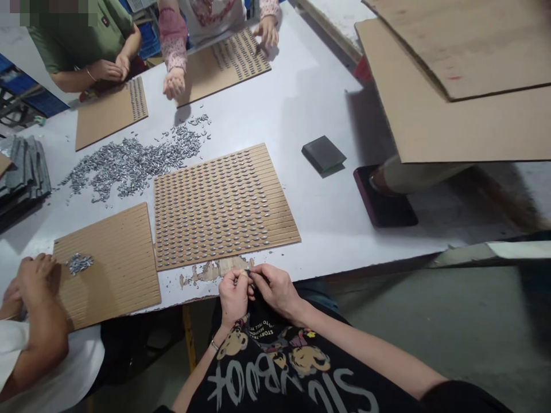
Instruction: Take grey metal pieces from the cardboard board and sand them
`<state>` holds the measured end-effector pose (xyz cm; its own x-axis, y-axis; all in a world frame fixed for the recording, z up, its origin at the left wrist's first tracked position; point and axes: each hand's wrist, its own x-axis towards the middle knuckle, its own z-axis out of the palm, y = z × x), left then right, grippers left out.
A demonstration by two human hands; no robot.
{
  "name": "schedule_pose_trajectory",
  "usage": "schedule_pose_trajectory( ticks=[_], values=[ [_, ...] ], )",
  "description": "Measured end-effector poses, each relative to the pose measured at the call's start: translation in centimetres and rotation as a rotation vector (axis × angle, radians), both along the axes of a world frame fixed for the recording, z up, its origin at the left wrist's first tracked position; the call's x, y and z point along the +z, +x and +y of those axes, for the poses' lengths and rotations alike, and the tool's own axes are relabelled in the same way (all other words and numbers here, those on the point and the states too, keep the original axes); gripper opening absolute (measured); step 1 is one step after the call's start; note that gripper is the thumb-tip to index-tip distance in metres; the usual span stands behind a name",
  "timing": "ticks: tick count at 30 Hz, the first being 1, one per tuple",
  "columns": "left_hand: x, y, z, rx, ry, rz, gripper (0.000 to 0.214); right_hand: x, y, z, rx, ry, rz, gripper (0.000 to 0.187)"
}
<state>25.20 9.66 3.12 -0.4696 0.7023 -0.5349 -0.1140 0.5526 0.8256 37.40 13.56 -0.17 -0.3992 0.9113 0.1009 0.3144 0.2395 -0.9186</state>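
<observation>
My left hand (235, 296) and my right hand (278, 291) meet at the table's front edge, close to my body. Fingers of both are pinched together around something small and dark that I cannot make out. Just beyond them lies a grooved cardboard sheet (282, 209), with rows of small silvery, pointed metal pieces (210, 206) across most of it. Bare grooves show along its right side. A loose heap of the same pieces (133, 163) spreads on the white table behind the sheet's left corner.
Another grooved board (116, 258) with a small pile (80, 263) lies left, beside a co-worker's hands (32, 281). Two people across the table have boards (103, 123) (200, 83). A dark block (323, 155) lies right, near large cardboard sheets (451, 126). Dark strips (26, 172) are stacked far left.
</observation>
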Motion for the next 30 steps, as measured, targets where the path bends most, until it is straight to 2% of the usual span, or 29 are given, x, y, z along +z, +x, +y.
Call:
schedule_pose_trajectory(
  ticks=[7, 12, 18, 26, 30],
  values=[
    [0.38, 0.06, 0.26, 0.012, -0.011, -0.007, 0.028, 0.38, -0.02, 0.18, -0.048, -0.023, -0.001, 0.015],
    [0.46, 0.11, 0.21, 0.020, 0.002, -0.005, 0.028, 0.25, 0.02, 0.08, 0.000, 0.020, 0.002, 0.016],
    [0.28, 0.06, 0.14, 0.002, 0.002, -0.016, 0.026, 0.32, -0.07, 0.08, -0.045, -0.033, -0.005, 0.016],
    [0.83, 0.12, 0.28, 0.008, 0.007, -0.018, 0.024, -0.14, 0.03, -0.10, 0.004, -0.002, -0.013, 0.017],
    [0.76, 0.06, 0.34, 0.018, -0.003, -0.019, 0.025, 0.19, -0.02, -0.02, -0.008, -0.006, -0.004, 0.017]
  ],
)
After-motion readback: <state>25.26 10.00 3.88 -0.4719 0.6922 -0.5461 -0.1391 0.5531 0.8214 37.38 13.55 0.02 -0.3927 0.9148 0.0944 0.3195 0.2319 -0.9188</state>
